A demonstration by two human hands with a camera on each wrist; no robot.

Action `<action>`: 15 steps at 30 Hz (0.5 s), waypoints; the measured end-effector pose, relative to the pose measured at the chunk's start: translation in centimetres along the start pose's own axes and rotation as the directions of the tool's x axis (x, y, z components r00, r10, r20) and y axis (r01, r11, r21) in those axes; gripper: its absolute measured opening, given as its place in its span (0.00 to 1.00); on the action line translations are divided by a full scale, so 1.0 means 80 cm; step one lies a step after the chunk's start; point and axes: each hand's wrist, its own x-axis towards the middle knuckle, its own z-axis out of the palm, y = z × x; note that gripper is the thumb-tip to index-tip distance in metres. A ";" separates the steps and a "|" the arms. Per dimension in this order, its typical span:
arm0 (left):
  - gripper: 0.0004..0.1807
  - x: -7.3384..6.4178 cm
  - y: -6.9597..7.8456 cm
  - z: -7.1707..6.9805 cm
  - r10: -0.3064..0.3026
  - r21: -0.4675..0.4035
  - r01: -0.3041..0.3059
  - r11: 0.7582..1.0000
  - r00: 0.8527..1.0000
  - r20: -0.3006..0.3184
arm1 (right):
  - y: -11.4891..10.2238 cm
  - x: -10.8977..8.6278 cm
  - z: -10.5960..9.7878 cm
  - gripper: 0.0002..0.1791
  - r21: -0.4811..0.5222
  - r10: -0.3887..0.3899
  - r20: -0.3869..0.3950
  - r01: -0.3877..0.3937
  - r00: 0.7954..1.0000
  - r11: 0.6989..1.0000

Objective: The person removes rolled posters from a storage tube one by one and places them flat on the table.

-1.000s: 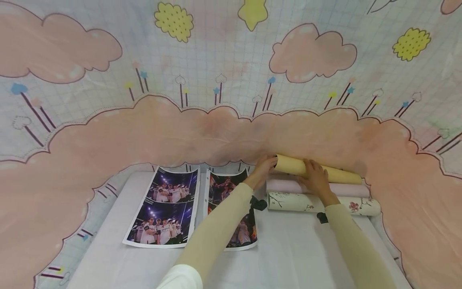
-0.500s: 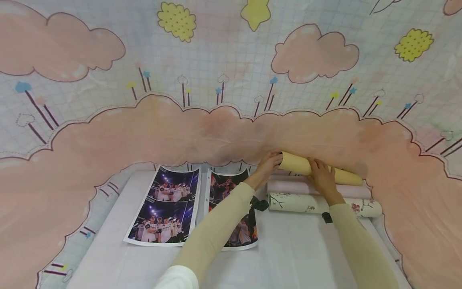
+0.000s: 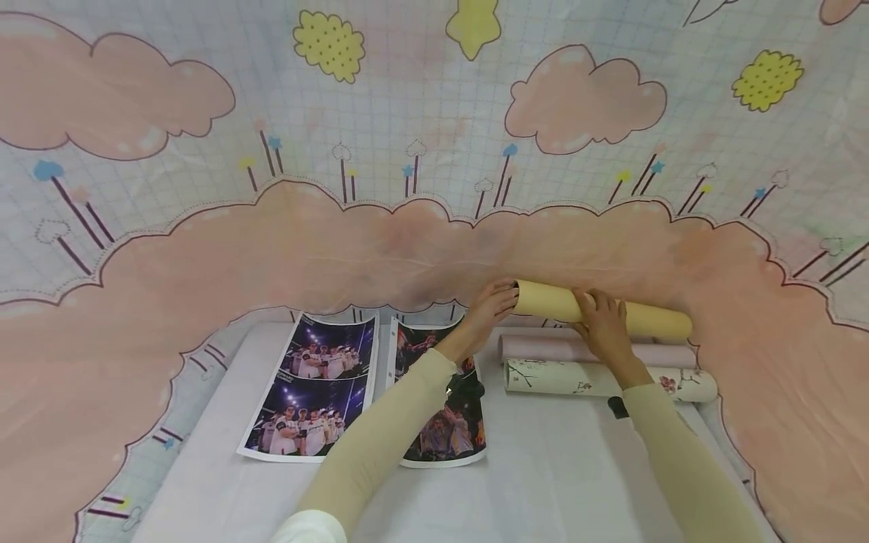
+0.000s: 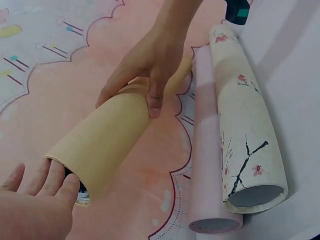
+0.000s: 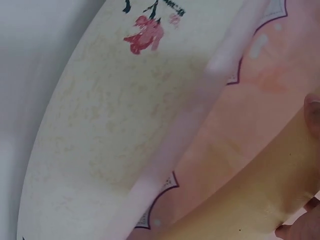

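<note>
A yellow wallpaper roll point(image 3: 658, 321) slants across the back right of the table, close to the backdrop. My right hand point(image 3: 606, 328) grips it around its middle, thumb on the near side and fingers over the far side. At its left end is my left hand point(image 3: 487, 311). In the left wrist view the fingers of this left hand point(image 4: 37, 212) reach to the open end of the yellow roll point(image 4: 107, 135), fingertips at the rim. Something dark and white shows inside that end. Nearer me lie a pale pink roll point(image 3: 532, 348) and a white roll with blossom print point(image 3: 563, 378).
Two printed photo sheets point(image 3: 370, 377) with curled edges lie on the left of the white table point(image 3: 536, 483); my left forearm crosses the right one. A cloud-patterned backdrop point(image 3: 380, 256) rises behind and around the table. A small black device point(image 3: 618, 407) sits under my right wrist.
The yellow roll's right end has risen and shifted right, so the roll lies flatter in view and uncovers more backdrop above the pink roll. My left hand has moved slightly left.
</note>
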 end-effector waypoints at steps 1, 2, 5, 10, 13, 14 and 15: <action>0.24 -0.003 0.000 -0.001 0.006 -0.003 -0.006 1.000 1.000 0.004 | -0.002 0.000 -0.002 0.40 -0.005 -0.008 -0.007 0.008 1.000 1.000; 0.24 -0.005 0.001 -0.003 0.013 -0.008 -0.013 1.000 1.000 0.011 | -0.003 0.000 -0.004 0.40 -0.012 -0.018 -0.015 0.018 1.000 1.000; 0.25 -0.012 0.003 -0.004 0.033 -0.012 -0.033 0.999 0.999 0.025 | -0.009 -0.002 -0.010 0.40 -0.022 -0.031 -0.030 0.031 0.999 0.999; 0.25 -0.029 0.011 -0.005 0.033 0.005 -0.034 0.999 0.998 0.045 | -0.019 -0.007 -0.017 0.39 -0.008 -0.033 -0.056 0.032 0.998 0.999; 0.24 -0.041 0.015 -0.008 0.018 0.022 -0.020 1.000 0.998 0.067 | -0.025 -0.011 -0.020 0.40 -0.009 -0.044 -0.077 0.043 0.996 0.999; 0.24 -0.045 0.017 -0.010 0.017 0.027 -0.019 0.999 0.997 0.075 | -0.027 -0.013 -0.022 0.40 -0.014 -0.050 -0.083 0.049 0.995 0.999; 0.24 -0.049 0.018 -0.011 0.022 0.028 -0.025 0.999 0.996 0.086 | -0.029 -0.014 -0.023 0.39 -0.023 -0.055 -0.089 0.053 0.994 0.998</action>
